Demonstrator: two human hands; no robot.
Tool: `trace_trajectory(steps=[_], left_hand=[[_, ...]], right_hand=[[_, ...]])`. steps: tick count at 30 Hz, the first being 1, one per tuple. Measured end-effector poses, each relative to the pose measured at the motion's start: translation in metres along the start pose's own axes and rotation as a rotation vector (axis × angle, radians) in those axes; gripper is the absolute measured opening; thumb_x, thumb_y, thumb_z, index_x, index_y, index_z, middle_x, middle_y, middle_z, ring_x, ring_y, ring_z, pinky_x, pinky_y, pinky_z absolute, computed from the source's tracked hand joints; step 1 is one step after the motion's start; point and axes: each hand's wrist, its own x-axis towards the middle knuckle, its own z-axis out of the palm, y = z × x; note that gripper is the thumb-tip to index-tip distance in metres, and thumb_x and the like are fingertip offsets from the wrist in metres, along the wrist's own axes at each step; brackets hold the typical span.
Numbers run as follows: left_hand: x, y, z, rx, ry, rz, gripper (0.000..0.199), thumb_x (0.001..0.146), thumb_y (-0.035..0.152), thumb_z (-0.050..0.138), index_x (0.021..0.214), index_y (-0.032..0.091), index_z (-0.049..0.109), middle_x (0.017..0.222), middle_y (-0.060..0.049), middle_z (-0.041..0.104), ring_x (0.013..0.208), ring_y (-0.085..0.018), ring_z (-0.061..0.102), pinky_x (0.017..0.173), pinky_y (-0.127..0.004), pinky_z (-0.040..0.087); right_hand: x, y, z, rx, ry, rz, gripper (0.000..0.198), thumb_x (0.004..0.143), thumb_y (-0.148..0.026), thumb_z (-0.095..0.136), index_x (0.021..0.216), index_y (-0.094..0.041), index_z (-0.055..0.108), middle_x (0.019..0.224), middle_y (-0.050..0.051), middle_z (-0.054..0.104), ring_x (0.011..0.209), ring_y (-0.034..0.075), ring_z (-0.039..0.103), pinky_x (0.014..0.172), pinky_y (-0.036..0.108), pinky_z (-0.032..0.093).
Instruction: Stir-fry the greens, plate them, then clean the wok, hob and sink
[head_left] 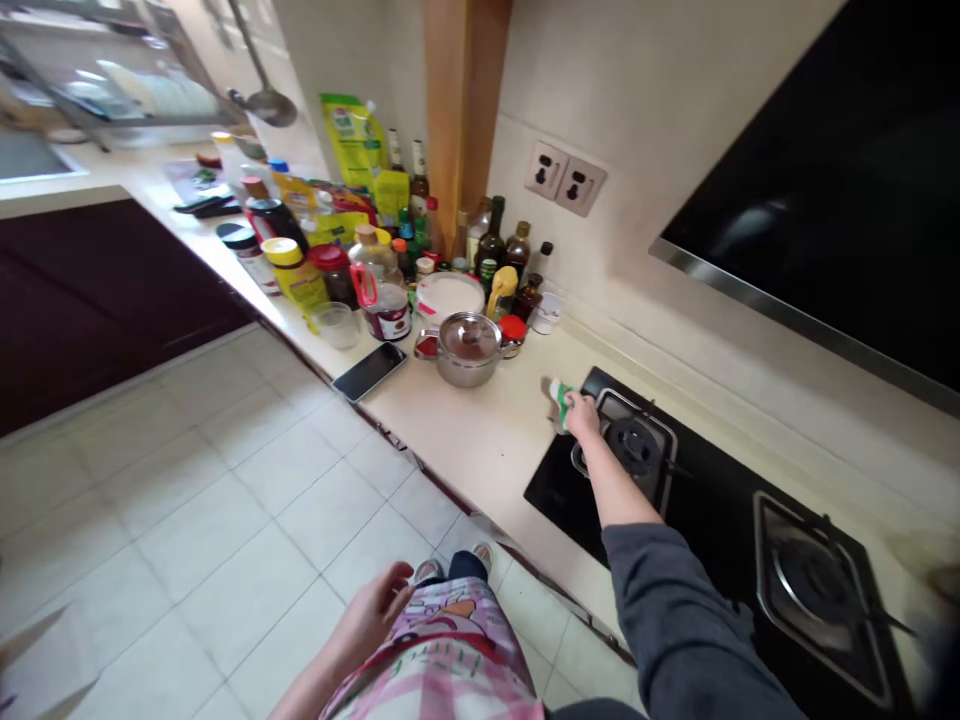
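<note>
My right hand (pixel 582 416) is closed around a small green-and-white cloth (pixel 561 402), reaching over the left corner of the black gas stove (pixel 551 485). The cloth is at the border between the cream countertop (pixel 465 440) and the stove, close to the left burner (pixel 631 445). Much of the cloth is covered by my fingers. My left hand (pixel 386 598) hangs low in front of the patterned apron (pixel 457 620), holding nothing, its fingers loosely bent and apart.
Left of the stove stands a lidded steel pot (pixel 469 350), with a black phone (pixel 370 371) near the counter edge. Bottles, jars and pouches crowd the corner behind, including a yellow-capped jar (pixel 294 272). A range hood (pixel 832 200) overhangs the stove at right.
</note>
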Motion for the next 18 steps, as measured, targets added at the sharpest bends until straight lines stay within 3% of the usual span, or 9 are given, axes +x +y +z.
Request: trace_trajectory(steps=[2,5,9,10,13,16,18], left_hand=[[-0.005,-0.003,0.007,-0.076,0.040,-0.052,0.036,0.077,0.054,0.055,0.093,0.022,0.059,0.079,-0.005,0.069,0.074,-0.022,0.064,0.070,-0.032,0.048],[0.004,-0.003,0.025,-0.324,0.044,-0.172,0.039,0.074,0.055,0.060,0.090,0.020,0.061,0.078,-0.004,0.069,0.076,-0.020,0.063,0.072,-0.031,0.046],[0.056,0.009,0.051,-0.900,-0.141,-0.434,0.035,0.079,0.047,0.060,0.096,0.017,0.062,0.084,-0.004,0.069,0.072,-0.016,0.065,0.068,-0.026,0.045],[0.073,0.012,0.055,-1.028,-0.199,-0.492,0.031,0.081,0.043,0.059,0.096,0.016,0.061,0.084,-0.005,0.070,0.072,-0.016,0.066,0.069,-0.026,0.045],[0.119,0.017,0.060,-1.134,-0.303,-0.539,0.030,0.088,0.038,0.047,0.093,0.012,0.060,0.082,-0.008,0.070,0.073,-0.018,0.068,0.074,-0.030,0.048],[0.149,0.016,0.055,-1.140,-0.414,-0.579,0.034,0.089,0.036,0.043,0.091,0.008,0.061,0.084,-0.014,0.071,0.079,-0.023,0.070,0.080,-0.035,0.049],[0.160,0.014,0.048,-1.125,-0.494,-0.617,0.035,0.088,0.033,0.043,0.093,0.003,0.062,0.083,-0.019,0.071,0.081,-0.025,0.070,0.081,-0.037,0.049]], right_hand=[[-0.002,-0.007,0.023,-0.037,-0.067,-0.036,0.029,0.075,-0.005,0.046,0.093,-0.014,0.067,0.097,0.011,0.057,0.089,0.021,0.054,0.086,0.039,0.039],[-0.043,-0.019,0.052,-0.050,-0.159,-0.148,0.030,0.073,-0.004,0.048,0.093,-0.015,0.067,0.099,0.011,0.058,0.096,0.023,0.051,0.093,0.040,0.036],[-0.096,-0.025,0.060,0.063,-0.288,-0.350,0.033,0.073,-0.005,0.046,0.092,-0.020,0.068,0.099,0.007,0.058,0.096,0.020,0.051,0.093,0.034,0.039],[-0.097,-0.025,0.058,0.122,-0.327,-0.387,0.033,0.073,-0.005,0.044,0.090,-0.020,0.068,0.097,0.006,0.058,0.095,0.019,0.052,0.092,0.032,0.041],[-0.075,-0.023,0.047,0.219,-0.347,-0.377,0.038,0.073,-0.005,0.042,0.094,-0.021,0.070,0.096,0.005,0.059,0.094,0.017,0.054,0.091,0.030,0.043],[-0.045,-0.021,0.043,0.080,-0.266,-0.248,0.045,0.074,-0.004,0.043,0.106,-0.023,0.069,0.101,0.006,0.057,0.094,0.019,0.052,0.092,0.033,0.042],[-0.048,-0.024,0.046,-0.029,-0.256,-0.196,0.049,0.074,-0.003,0.045,0.111,-0.025,0.068,0.106,0.007,0.056,0.095,0.020,0.050,0.093,0.035,0.041]])
